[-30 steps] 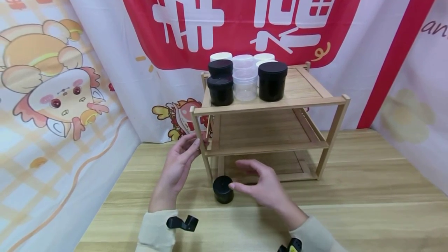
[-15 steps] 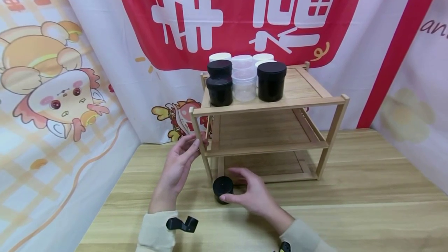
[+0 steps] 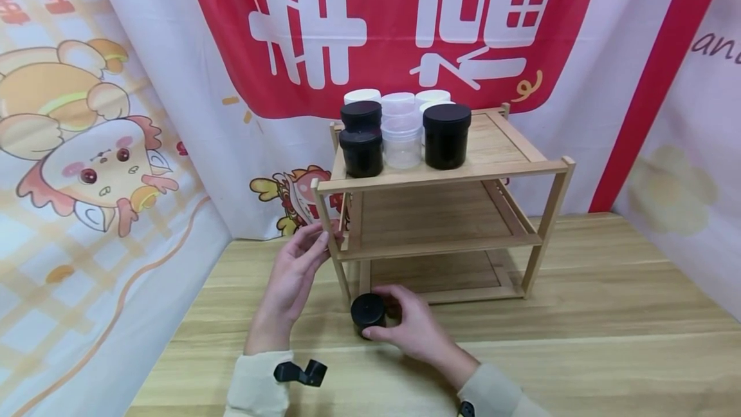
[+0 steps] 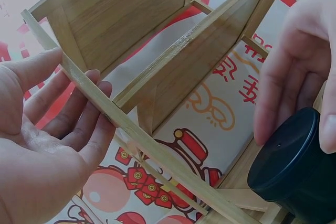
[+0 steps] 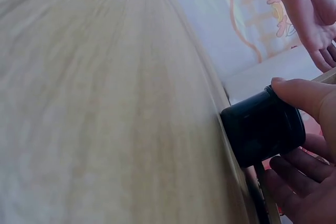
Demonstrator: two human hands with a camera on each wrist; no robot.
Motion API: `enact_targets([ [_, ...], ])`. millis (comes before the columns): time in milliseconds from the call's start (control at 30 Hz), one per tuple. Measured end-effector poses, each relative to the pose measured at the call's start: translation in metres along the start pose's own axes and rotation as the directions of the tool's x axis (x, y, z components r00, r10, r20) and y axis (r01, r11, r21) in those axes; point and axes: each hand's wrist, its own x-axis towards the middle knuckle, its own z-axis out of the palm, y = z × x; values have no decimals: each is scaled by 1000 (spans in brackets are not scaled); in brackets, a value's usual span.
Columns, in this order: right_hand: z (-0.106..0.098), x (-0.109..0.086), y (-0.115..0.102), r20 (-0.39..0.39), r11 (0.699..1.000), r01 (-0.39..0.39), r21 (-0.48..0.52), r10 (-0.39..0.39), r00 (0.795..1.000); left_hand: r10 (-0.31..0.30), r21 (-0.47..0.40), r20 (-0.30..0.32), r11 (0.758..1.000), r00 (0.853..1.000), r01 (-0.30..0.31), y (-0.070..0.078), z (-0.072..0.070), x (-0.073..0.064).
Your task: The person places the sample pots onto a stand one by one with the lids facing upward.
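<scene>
A small black jar (image 3: 368,311) with a flat lid stands upright on the table, just in front of the rack's left front corner. Curved around it from the right is my right hand (image 3: 413,327); the thumb (image 5: 299,94) lies against the jar near its lid and the fingers reach behind it. My left hand (image 3: 292,278) holds the left front post of a wooden rack (image 3: 442,179), thumb on one side of the post and fingers on the other, as the left wrist view shows.
On the rack's top shelf stand two stacked black jars (image 3: 362,137), a larger black jar (image 3: 447,137), clear tubs (image 3: 402,147) and white-lidded tubs (image 3: 362,95). Two lower shelves (image 3: 446,217) lie beneath. Printed cloth (image 3: 243,147) hangs behind and beside the table (image 3: 608,314).
My right hand has moved left and down to the small black jar, and its thumb and fingers have come in around it. My left hand stays on the rack post.
</scene>
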Motion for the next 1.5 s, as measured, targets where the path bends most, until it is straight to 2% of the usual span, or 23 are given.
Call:
enact_targets([
  [567, -2, -2, 4, 29, 997, -53, 56, 52, 998, -12, -14, 3, 1000, 1000, 12, -3, 2, -1],
  [967, -5, -1, 4, 34, 996, -35, 86, 32, 999, 34, -29, 6, 999, 999, -34, -2, 2, -1],
  [1200, -18, 2, -4, 3, 984, -34, 177, 34, 999, 28, -19, 4, 999, 1000, -28, 0, 1, 0],
  [1500, -38, 2, -15, -35, 978, -82, 190, 90, 995, 22, -22, 5, 1000, 1000, -22, -1, 1, -1],
])
